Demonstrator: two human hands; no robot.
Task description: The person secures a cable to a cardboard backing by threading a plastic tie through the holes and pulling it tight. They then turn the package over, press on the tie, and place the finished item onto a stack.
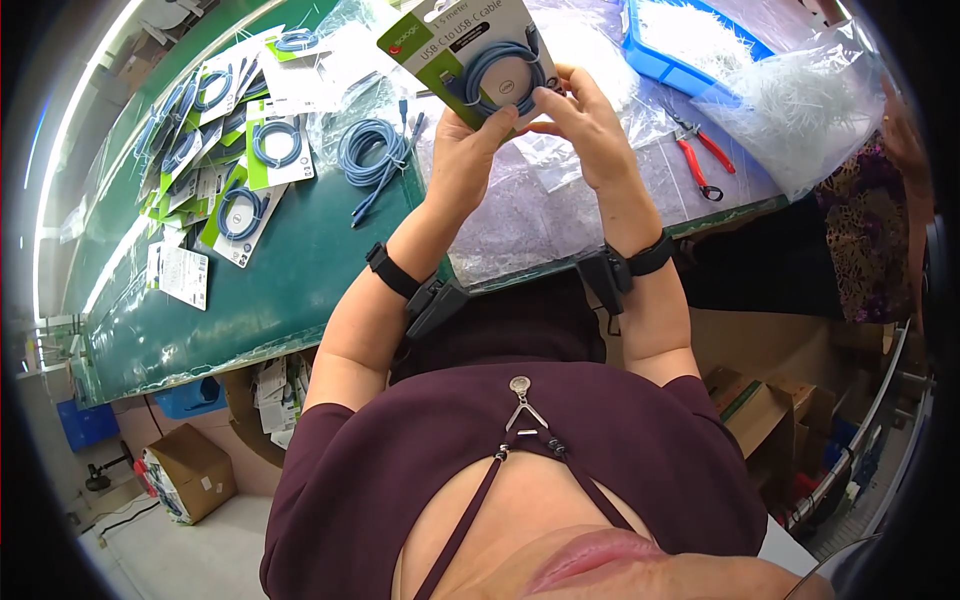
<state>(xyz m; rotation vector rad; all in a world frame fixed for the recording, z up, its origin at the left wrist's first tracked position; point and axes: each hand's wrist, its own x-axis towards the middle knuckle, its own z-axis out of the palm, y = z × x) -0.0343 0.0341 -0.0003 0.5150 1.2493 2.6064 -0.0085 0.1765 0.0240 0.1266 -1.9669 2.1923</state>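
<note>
Both of my hands hold up one cable package (478, 55): a white and green card with a coiled light-blue cable behind clear plastic. My left hand (466, 160) grips its lower edge from below, thumb on the front. My right hand (584, 122) pinches its right edge with the fingertips. The package is tilted, above the green table (290, 280). A loose coil of light-blue cable (372, 152) lies on the table just left of my left hand.
Several finished cable packages (240, 130) lie spread over the table's left part. Clear plastic bags (540, 215) cover the table under my hands. Red-handled pliers (698, 152), a blue tray (660, 62) and a bag of white ties (810, 110) sit right. Cardboard boxes (190, 470) stand on the floor.
</note>
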